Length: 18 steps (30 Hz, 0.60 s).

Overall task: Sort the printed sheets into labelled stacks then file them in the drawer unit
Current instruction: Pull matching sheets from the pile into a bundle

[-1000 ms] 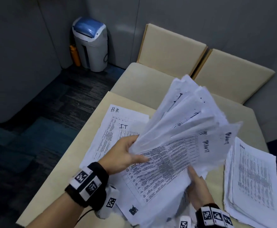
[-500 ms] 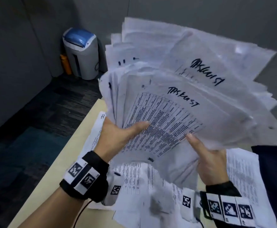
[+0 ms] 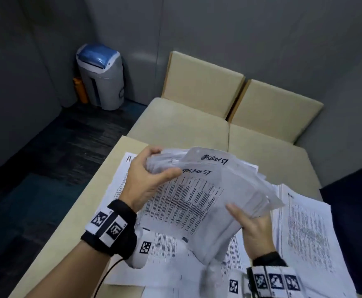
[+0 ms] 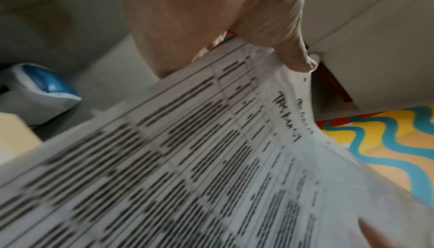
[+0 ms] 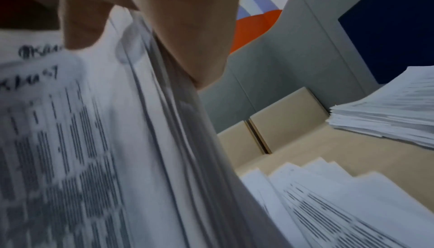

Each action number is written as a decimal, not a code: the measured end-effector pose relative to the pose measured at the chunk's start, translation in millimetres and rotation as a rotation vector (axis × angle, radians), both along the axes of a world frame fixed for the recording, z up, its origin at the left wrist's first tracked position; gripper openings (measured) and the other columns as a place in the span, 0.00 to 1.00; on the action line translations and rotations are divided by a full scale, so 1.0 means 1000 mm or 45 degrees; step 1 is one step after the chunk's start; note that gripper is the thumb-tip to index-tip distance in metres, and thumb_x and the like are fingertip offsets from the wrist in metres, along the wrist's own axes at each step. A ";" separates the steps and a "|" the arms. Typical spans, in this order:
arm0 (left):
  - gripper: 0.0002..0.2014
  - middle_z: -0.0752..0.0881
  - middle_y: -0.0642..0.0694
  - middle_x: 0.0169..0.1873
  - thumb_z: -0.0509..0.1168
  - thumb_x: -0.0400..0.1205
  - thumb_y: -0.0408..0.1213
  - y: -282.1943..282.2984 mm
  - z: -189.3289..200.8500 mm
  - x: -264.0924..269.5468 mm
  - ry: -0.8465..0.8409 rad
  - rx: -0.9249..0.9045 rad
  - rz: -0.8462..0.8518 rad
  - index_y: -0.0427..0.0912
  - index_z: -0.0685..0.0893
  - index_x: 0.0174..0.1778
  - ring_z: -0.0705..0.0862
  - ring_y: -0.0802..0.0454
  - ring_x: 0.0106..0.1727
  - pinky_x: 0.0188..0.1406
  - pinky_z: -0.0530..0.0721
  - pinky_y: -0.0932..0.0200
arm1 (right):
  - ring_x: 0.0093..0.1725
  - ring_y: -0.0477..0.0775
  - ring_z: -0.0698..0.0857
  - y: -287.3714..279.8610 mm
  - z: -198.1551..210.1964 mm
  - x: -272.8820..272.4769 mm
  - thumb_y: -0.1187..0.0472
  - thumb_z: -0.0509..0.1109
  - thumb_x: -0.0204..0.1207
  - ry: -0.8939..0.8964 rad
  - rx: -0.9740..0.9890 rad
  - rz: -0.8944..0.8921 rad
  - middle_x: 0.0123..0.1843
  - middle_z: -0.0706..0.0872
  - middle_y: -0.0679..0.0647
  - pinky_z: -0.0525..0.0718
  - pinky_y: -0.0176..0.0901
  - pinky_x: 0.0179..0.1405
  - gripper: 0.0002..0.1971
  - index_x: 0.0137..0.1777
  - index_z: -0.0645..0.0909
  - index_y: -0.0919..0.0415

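Both hands hold one thick bundle of printed sheets [image 3: 199, 196] above the table, its top sheets hand-labelled in black marker. My left hand [image 3: 147, 179] grips the bundle's far left corner, thumb on top [image 4: 300, 55], fingers underneath. At the near right edge my right hand [image 3: 251, 224] pinches the bundle, thumb on the top sheet; its edge-on layers [image 5: 178, 140] show in the right wrist view. Under the bundle, sheets marked "H" [image 3: 128, 164] lie on the table. A thick stack [image 3: 304, 229] sits at the right. No drawer unit is in view.
The pale wooden table [image 3: 72, 233] has its left edge over dark carpet. Beige seat cushions [image 3: 197, 125] stand behind the table. A grey bin with a blue lid [image 3: 100, 76] stands in the far left corner. A dark blue panel [image 3: 356, 211] borders the right.
The bundle, raised high and fanned out half a second ago, has come down and closed into a flatter pile just above the table. Both hands kept their grip.
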<state>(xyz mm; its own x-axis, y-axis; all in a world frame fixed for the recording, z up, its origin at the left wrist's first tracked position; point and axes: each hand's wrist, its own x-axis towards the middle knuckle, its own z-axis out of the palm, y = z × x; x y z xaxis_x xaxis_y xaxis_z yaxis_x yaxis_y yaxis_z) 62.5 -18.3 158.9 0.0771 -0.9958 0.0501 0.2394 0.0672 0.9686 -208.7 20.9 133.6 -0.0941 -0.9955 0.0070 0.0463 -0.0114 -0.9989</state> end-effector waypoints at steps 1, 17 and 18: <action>0.44 0.90 0.41 0.55 0.86 0.57 0.54 -0.001 -0.007 0.002 -0.008 0.048 -0.022 0.37 0.79 0.65 0.91 0.46 0.54 0.48 0.90 0.55 | 0.57 0.59 0.92 0.002 -0.005 0.005 0.68 0.82 0.67 0.027 0.040 -0.017 0.54 0.94 0.57 0.91 0.50 0.56 0.23 0.62 0.84 0.65; 0.37 0.87 0.47 0.59 0.84 0.61 0.46 0.008 0.023 -0.004 -0.188 -0.177 0.099 0.45 0.78 0.65 0.88 0.54 0.60 0.53 0.89 0.56 | 0.47 0.51 0.90 -0.023 0.026 -0.002 0.54 0.89 0.57 -0.061 -0.245 0.005 0.49 0.90 0.51 0.88 0.37 0.46 0.25 0.55 0.87 0.54; 0.36 0.86 0.50 0.59 0.82 0.62 0.49 0.007 0.024 -0.004 -0.221 -0.199 0.121 0.48 0.78 0.65 0.86 0.55 0.62 0.55 0.88 0.56 | 0.47 0.50 0.90 -0.024 0.023 -0.003 0.56 0.89 0.57 -0.076 -0.250 -0.015 0.49 0.90 0.51 0.88 0.37 0.47 0.24 0.54 0.87 0.52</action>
<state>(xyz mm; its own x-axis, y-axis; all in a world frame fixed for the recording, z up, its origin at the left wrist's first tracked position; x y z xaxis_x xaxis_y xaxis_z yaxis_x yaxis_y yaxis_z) 58.2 -11.2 183.1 0.1471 -0.9636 0.2233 0.0556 0.2334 0.9708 -211.5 -2.7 156.4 -0.1119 -0.9745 0.1946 0.1043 -0.2063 -0.9729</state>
